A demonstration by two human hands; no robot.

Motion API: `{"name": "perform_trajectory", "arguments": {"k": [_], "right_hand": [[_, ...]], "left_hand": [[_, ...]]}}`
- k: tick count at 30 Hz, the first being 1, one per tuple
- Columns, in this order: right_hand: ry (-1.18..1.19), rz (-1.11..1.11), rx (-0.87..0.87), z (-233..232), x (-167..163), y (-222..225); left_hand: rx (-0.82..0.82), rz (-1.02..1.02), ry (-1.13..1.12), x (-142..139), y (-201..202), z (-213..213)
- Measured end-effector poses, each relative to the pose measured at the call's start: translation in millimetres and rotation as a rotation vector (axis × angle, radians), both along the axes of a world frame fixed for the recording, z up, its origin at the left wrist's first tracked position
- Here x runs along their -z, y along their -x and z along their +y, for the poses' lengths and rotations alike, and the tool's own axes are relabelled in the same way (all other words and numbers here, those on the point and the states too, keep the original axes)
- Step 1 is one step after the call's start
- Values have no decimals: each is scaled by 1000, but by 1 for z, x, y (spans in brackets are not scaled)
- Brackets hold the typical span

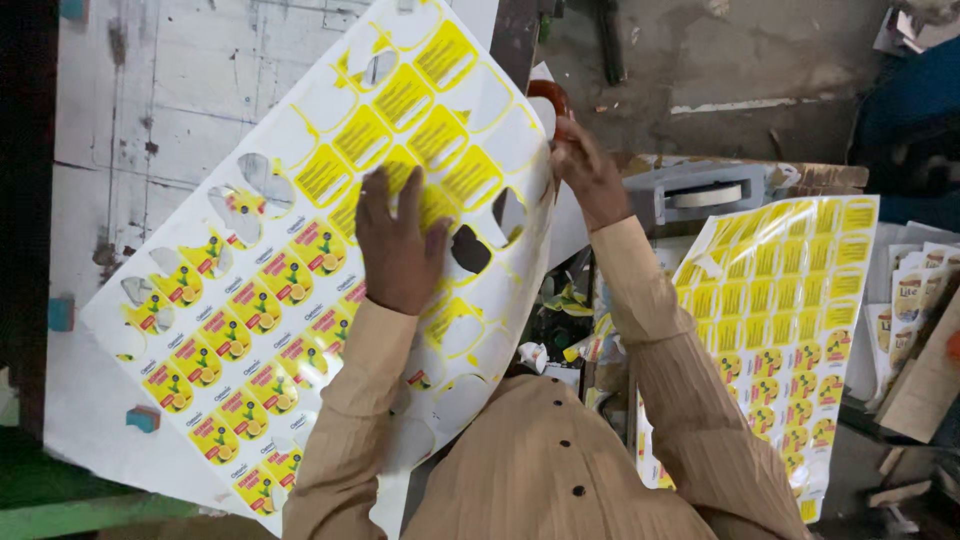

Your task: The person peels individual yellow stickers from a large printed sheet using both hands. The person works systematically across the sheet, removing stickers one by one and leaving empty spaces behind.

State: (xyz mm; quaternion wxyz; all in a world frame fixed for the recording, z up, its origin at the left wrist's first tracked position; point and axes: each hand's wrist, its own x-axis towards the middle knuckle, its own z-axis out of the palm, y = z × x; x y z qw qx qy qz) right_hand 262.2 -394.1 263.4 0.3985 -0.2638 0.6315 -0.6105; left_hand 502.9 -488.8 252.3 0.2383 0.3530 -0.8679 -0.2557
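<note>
The left hand (400,245) lay flat, fingers spread, on the label sheet (300,260); the right hand (585,175) pinched that sheet's edge.

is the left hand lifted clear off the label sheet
No, the left hand lies flat, palm down, on the label sheet.

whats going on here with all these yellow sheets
A person in a tan shirt is handling a large white sheet of yellow die-cut labels on a worn white table. The left hand lies flat on the sheet; the right hand grips its far edge. Several labels are already gone, leaving holes. A second yellow label sheet lies to the right, beside a grey tape dispenser.
</note>
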Motion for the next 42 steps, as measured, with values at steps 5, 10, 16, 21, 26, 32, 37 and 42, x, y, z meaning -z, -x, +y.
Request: {"name": "perform_trajectory", "arguments": {"k": [5, 10, 16, 21, 26, 32, 37, 42], "right_hand": [[-154, 111, 43, 1, -20, 40], [-30, -281, 247, 59, -29, 49], [-118, -695, 115, 150, 19, -68], [65, -861, 171, 162, 39, -117], [-109, -803, 186, 147, 32, -122], [-62, -851, 202, 153, 29, -137], [-103, -915, 238, 153, 39, -142], [-33, -822, 173, 149, 45, -150]], "left_hand": [[112, 151, -1, 7, 43, -4], [425, 295, -84, -7, 84, -47], [573, 161, -84, -11, 57, -34], [383, 50, -19, -11, 0, 8], [313, 131, -105, -32, -24, 32], [151, 57, -158, -49, -42, 87], [101, 64, -176, -49, -37, 99], [81, 54, -181, -50, -34, 90]]}}
